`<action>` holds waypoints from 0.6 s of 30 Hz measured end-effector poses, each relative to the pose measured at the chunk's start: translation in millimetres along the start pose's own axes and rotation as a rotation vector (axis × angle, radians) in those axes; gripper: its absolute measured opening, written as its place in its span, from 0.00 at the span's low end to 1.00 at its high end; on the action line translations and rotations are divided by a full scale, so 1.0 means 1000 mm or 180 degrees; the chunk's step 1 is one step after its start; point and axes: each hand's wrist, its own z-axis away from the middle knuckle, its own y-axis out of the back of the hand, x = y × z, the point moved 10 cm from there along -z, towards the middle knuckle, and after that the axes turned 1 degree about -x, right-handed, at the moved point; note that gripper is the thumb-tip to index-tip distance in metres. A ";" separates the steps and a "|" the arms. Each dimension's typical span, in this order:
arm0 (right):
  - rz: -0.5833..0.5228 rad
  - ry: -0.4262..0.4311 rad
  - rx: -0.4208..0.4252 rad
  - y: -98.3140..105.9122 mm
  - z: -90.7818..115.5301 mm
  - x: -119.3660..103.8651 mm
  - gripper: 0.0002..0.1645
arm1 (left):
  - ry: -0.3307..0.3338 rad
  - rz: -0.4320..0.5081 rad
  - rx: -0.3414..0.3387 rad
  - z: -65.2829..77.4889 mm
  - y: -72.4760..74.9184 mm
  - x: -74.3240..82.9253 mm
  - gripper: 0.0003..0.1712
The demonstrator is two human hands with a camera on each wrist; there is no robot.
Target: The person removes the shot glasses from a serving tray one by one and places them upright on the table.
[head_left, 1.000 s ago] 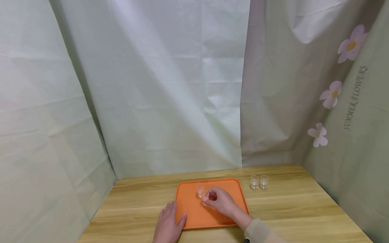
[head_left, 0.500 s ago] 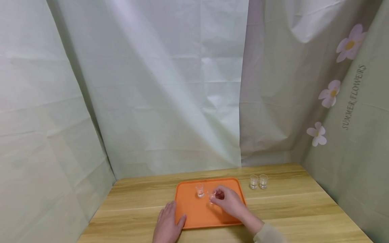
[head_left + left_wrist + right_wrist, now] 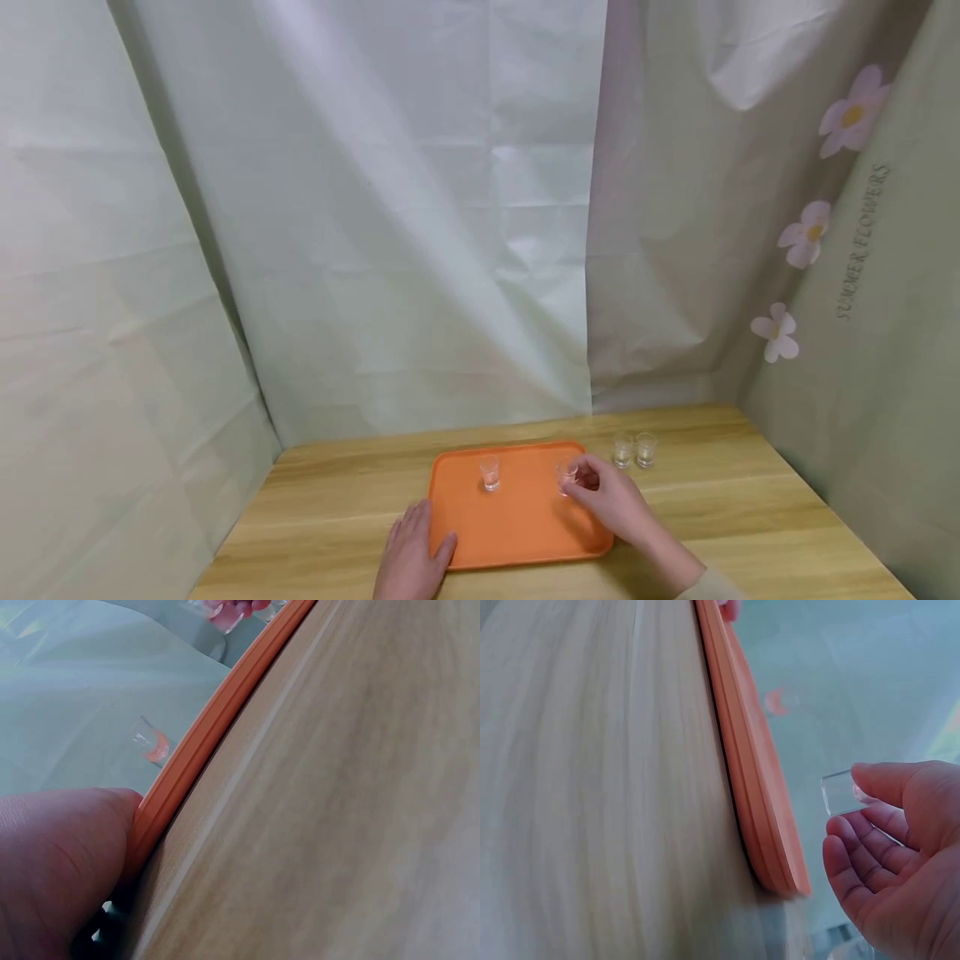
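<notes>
My right hand (image 3: 617, 502) pinches a small clear shot glass (image 3: 566, 477) over the right part of an orange tray (image 3: 517, 533). In the right wrist view that glass (image 3: 838, 793) sits between thumb and fingertips, apart from the tray. A second shot glass (image 3: 490, 472) stands upright on the tray, left of the middle. At the tray's left front corner rests my left hand (image 3: 412, 554), its fingers extended along the side. The left wrist view shows its thumb (image 3: 67, 855) against the tray's rim (image 3: 195, 754).
Two more clear shot glasses, a left one (image 3: 622, 451) and a right one (image 3: 645, 451), stand side by side on the wooden table (image 3: 337, 492), behind and right of the tray. Pale hanging sheets (image 3: 420, 250) enclose the table at the back and both sides.
My right hand has carried its shot glass rightward, from beside the standing glass to the tray's right part. The left hand stays at the tray's corner.
</notes>
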 end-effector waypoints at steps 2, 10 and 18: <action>-0.0023 -0.0052 0.0029 0.008 0.002 0.004 0.12 | -0.0010 0.0011 0.0002 0.000 0.000 0.000 0.45; 0.0120 -0.0292 0.0219 0.041 0.011 0.025 0.14 | -0.0074 -0.0004 0.0051 0.001 0.002 0.000 0.45; 0.0391 -0.0289 0.0240 0.064 0.017 0.044 0.16 | -0.0015 -0.0021 0.0009 0.004 0.002 -0.004 0.44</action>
